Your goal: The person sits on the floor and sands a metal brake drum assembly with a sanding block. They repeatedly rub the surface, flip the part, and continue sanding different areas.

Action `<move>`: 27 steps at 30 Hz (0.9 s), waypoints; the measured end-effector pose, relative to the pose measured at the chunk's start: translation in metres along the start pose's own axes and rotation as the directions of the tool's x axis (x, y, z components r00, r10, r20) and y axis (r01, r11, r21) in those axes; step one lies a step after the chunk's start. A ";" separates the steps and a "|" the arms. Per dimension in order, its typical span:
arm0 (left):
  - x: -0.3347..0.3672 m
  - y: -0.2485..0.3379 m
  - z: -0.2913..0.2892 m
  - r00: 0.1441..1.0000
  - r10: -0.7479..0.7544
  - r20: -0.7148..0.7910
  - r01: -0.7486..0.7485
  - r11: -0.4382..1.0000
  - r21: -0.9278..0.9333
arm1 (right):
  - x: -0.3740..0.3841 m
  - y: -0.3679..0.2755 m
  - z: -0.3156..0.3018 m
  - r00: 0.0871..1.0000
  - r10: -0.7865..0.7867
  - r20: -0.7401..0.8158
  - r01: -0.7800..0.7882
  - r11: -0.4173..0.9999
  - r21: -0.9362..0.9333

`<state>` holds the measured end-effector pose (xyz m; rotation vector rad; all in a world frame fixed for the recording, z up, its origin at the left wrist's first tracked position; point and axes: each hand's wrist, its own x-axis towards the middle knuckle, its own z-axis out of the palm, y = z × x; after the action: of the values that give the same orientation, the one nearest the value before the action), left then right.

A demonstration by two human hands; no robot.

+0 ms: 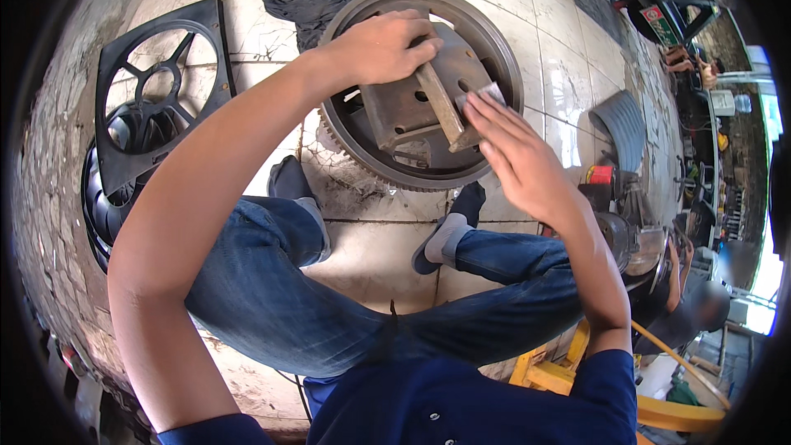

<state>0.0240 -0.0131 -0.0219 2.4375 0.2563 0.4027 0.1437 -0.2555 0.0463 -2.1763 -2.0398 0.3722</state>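
Note:
A rusty steel bracket [449, 56] with several holes and an upright rib lies across a large toothed flywheel [362, 163] on the floor between my feet. My left hand [394, 48] is closed over the bracket's far left part, its thumb bent by the rib's upper end. Over the bracket's right side, my right hand [515, 148] has its fingers together and nearly straight. They press a small pale folded sheet [492, 92], which looks like sandpaper, against the metal. Most of the sheet is hidden under the fingers.
A black fan shroud [221, 58] leans at the left. A dark cloth [309, 2] lies beyond the flywheel. To the right are a curved grey ribbed panel [620, 128], a red can [600, 175] and a yellow metal frame [550, 375]. Another person [696, 313] sits at far right.

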 end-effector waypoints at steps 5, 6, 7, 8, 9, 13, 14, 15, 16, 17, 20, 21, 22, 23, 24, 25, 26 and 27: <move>0.005 -0.006 0.004 0.999 0.033 -0.031 -0.032 0.999 0.006 | 0.020 0.014 -0.003 0.996 0.086 -0.015 -0.086 0.996 0.020; 0.006 -0.005 0.003 0.998 0.040 -0.038 -0.040 0.999 0.008 | 0.030 0.016 -0.003 0.992 0.124 -0.022 -0.123 0.991 0.059; 0.006 -0.003 0.004 0.998 0.045 -0.033 -0.045 0.999 0.005 | 0.034 0.016 0.002 0.991 0.130 -0.038 -0.129 0.991 0.039; 0.006 -0.001 0.006 0.998 0.051 -0.029 -0.051 0.999 0.000 | 0.028 0.014 0.001 0.993 0.111 -0.047 -0.111 0.994 0.007; 0.003 -0.001 0.006 0.999 0.045 -0.023 -0.045 0.999 0.001 | 0.022 0.009 0.003 0.995 0.082 -0.052 -0.083 0.996 -0.019; 0.000 -0.006 0.002 0.997 0.069 -0.023 -0.068 0.997 0.044 | -0.011 -0.015 -0.004 0.999 0.042 0.018 -0.042 0.999 0.007; -0.001 -0.006 0.002 0.998 0.055 -0.020 -0.054 0.998 0.043 | -0.013 -0.015 -0.004 0.999 0.042 0.035 -0.042 0.999 0.017; 0.001 -0.003 0.001 0.998 0.056 -0.016 -0.055 0.998 0.043 | -0.012 -0.012 -0.005 0.998 0.055 0.031 -0.055 0.998 0.021; 0.003 -0.001 0.001 0.998 0.059 -0.007 -0.058 0.997 0.047 | -0.007 -0.007 -0.003 0.997 0.071 -0.005 -0.071 0.997 0.016; 0.004 0.001 0.000 0.999 0.047 -0.007 -0.046 0.998 0.046 | 0.003 0.002 0.001 0.995 0.088 -0.040 -0.087 0.996 0.013; 0.008 0.002 0.001 0.999 0.038 -0.006 -0.037 0.998 0.047 | 0.047 0.027 0.009 0.984 0.150 -0.095 -0.145 0.988 0.059; 0.007 0.000 0.002 0.999 0.049 -0.012 -0.048 0.998 0.035 | 0.062 0.032 0.011 0.980 0.177 -0.090 -0.169 0.981 0.093; 0.007 -0.001 -0.001 0.998 0.056 -0.018 -0.055 0.998 0.026 | 0.070 0.036 0.013 0.976 0.200 -0.085 -0.188 0.974 0.129; 0.006 0.000 -0.001 1.000 0.019 0.012 -0.019 1.000 0.017 | 0.067 0.037 0.013 0.978 0.183 -0.101 -0.172 0.979 0.107; 0.005 0.000 -0.001 1.000 0.021 0.012 -0.021 1.000 0.016 | 0.066 0.035 0.015 0.981 0.158 -0.109 -0.149 0.985 0.087; 0.005 0.001 -0.001 1.000 0.024 0.012 -0.024 1.000 0.014 | 0.065 0.033 0.016 0.984 0.133 -0.118 -0.126 0.990 0.065; 0.005 0.001 -0.002 1.000 0.027 0.010 -0.027 1.000 0.011 | 0.054 0.028 0.015 0.986 0.130 -0.108 -0.125 0.991 0.052; 0.003 0.003 -0.005 0.999 0.018 0.036 -0.018 1.000 -0.006 | 0.037 0.021 0.012 0.989 0.118 -0.093 -0.115 0.993 0.037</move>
<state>0.0256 -0.0124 -0.0157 2.4401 0.2174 0.3669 0.1629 -0.2211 0.0258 -2.2546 -1.8514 0.3049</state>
